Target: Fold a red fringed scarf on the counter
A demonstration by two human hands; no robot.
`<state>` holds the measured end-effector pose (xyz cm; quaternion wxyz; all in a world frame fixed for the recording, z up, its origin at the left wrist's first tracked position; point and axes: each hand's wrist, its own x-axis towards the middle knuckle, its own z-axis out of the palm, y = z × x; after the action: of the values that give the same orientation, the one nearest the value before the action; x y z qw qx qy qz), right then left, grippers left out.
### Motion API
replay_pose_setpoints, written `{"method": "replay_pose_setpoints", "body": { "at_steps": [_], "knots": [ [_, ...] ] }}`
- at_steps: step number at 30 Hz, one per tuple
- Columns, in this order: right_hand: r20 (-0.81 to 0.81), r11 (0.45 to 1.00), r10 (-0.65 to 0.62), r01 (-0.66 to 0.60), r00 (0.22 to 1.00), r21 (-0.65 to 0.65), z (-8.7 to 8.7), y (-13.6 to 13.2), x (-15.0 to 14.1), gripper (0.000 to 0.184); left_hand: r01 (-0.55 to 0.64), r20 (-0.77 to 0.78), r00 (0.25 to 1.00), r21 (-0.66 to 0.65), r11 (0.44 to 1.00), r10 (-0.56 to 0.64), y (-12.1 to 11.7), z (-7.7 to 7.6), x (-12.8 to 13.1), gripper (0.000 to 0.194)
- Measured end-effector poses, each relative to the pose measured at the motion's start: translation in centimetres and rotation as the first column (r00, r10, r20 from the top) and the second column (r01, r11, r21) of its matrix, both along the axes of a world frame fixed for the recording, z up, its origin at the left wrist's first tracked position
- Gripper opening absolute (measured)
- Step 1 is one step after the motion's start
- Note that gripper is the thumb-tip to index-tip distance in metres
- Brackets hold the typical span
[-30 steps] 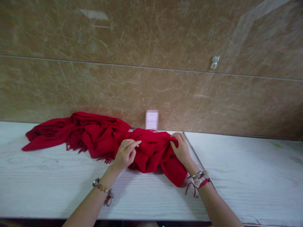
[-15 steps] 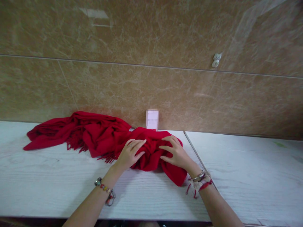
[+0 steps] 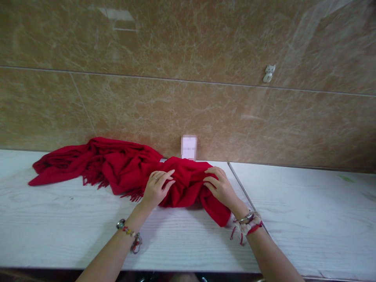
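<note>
White wood-grained tabletop: runs across the whole width in front of me, its pale surface streaked like planks, with a dark strip below the near edge.
Thin grey seam: slants over the tabletop just beyond the right hand, parting it into two sections.
Small green mark: on the right-hand section, close to the back; too faint to make out.
Brown marble-patterned tile wall: rises glossy at the back of the tabletop, crossed by a long pale joint and catching a bright patch of light at upper left.
Small white cat-shaped piece: on the wall at right, above the joint.
Pale pink rectangle: at the foot of the wall, behind the fabric; its face is blurred.
Fringed red fabric: lies bunched on the left section, stretching along the wall, with its right end beneath the hands.
Left hand: fingers loosely bent over the fabric, a ring on one; whether it pinches any cloth I cannot tell.
Right hand: bent fingers on the fabric's right end; grip unclear.
Wrists: bracelets on both.
</note>
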<state>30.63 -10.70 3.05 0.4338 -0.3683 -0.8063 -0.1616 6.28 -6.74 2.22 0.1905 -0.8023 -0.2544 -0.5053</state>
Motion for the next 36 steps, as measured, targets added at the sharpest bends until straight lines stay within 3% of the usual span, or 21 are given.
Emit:
{"method": "replay_pose_setpoints", "body": {
  "at_steps": [5, 10, 12, 15, 18, 20, 22, 25, 27, 30, 32, 36],
  "knots": [
    [-0.092, 0.998, 0.008, -0.003, 0.996, 0.055, 0.1, 0.0, 0.0, 0.012, -0.069, 0.068, 0.995, 0.033, 0.997, 0.067, 0.2, 0.1, -0.3, 0.026],
    [-0.351, 1.000, -0.030, 0.031, 0.936, -0.002, 0.5, -0.3, 0.2, 0.012, -0.149, 0.190, 0.972, 0.038, 0.988, 0.139, 0.6, 0.2, -0.9, 0.020],
    [-0.493, 0.999, -0.038, 0.028, 0.869, -0.028, 0.9, -0.3, 0.7, 0.011, -0.173, 0.264, 0.950, -0.002, 0.985, 0.167, 0.6, 0.4, -1.3, 0.019],
    [-0.722, 0.997, -0.074, 0.045, 0.688, -0.059, 1.1, 0.2, 2.0, 0.011, -0.177, 0.385, 0.900, -0.104, 0.979, 0.204, 0.6, 0.6, -1.7, 0.020],
    [-0.818, 0.980, -0.184, 0.038, 0.545, -0.195, 0.6, 1.1, 3.1, 0.016, -0.157, 0.430, 0.869, -0.229, 0.961, 0.245, 0.8, 0.5, -1.8, 0.023],
    [-0.778, 0.946, -0.272, 0.009, 0.566, -0.324, 0.0, 1.8, 3.5, 0.018, -0.143, 0.352, 0.901, -0.310, 0.940, 0.254, 1.2, 0.2, -1.8, 0.024],
    [-0.692, 0.910, -0.324, 0.011, 0.646, -0.415, -0.6, 2.3, 3.6, 0.017, -0.160, 0.232, 0.939, -0.357, 0.920, 0.253, 1.7, -0.2, -1.7, 0.025],
    [-0.572, 0.899, -0.322, 0.055, 0.754, -0.434, -1.4, 2.7, 3.4, 0.012, -0.243, 0.142, 0.944, -0.312, 0.919, 0.298, 1.9, -0.5, -1.6, 0.027],
    [-0.546, 0.917, -0.305, 0.085, 0.780, -0.390, -1.4, 2.6, 3.4, 0.017, -0.244, 0.155, 0.947, -0.226, 0.943, 0.282, 1.6, -0.3, -1.4, 0.029],
    [-0.556, 0.960, -0.242, 0.114, 0.795, -0.256, -0.6, 1.8, 3.1, 0.026, -0.043, 0.077, 0.996, -0.140, 0.989, 0.054, 0.6, 0.2, -1.0, 0.035],
    [-0.511, 0.982, -0.144, 0.057, 0.847, -0.182, 0.4, 0.9, 2.6, 0.025, 0.099, -0.050, 0.993, -0.172, 0.980, -0.109, -0.1, 0.3, -0.6, 0.041],
    [-0.245, 0.958, 0.070, -0.133, 0.967, -0.254, 1.9, -0.9, 1.4, 0.016, 0.120, -0.231, 0.952, -0.322, 0.939, -0.201, -0.5, -0.1, -0.3, 0.055]
  ]
}}
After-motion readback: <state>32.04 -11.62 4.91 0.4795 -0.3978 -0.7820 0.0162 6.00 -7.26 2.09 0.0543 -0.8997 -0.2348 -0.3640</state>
